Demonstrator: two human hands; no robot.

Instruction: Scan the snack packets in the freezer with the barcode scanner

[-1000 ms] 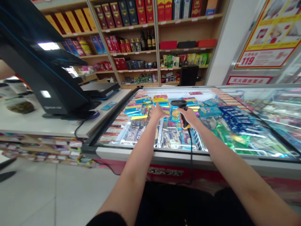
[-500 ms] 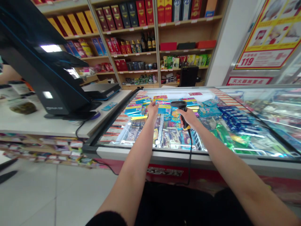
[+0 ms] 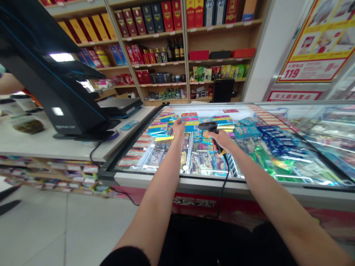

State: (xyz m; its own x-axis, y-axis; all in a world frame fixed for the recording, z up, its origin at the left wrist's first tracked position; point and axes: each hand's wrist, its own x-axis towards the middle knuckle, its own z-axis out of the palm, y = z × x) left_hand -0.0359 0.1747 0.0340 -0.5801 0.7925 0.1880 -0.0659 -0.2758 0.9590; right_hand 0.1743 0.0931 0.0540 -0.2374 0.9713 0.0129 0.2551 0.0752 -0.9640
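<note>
My left hand (image 3: pixel 179 128) is stretched out over the glass lid of a chest freezer (image 3: pixel 194 176) and grips a blue and yellow packet (image 3: pixel 192 126), lifted off the pile. My right hand (image 3: pixel 222 141) is closed round the handle of a black barcode scanner (image 3: pixel 210 126), whose head points toward that packet. The scanner's black cable (image 3: pixel 223 184) hangs down over the freezer's front edge. More blue and yellow packets (image 3: pixel 157 129) lie stacked on the glass to the left of my hands.
A black checkout terminal (image 3: pixel 52 85) stands on the white counter (image 3: pixel 50 144) to the left, with a cable running off it. Shelves of boxed bottles (image 3: pixel 155 16) fill the back wall. Someone's arm (image 3: pixel 9 84) shows at the far left. Grey floor tiles lie below.
My left hand has picked a blue and yellow packet off the pile and raised it. The scanner head has swung left toward the packet.
</note>
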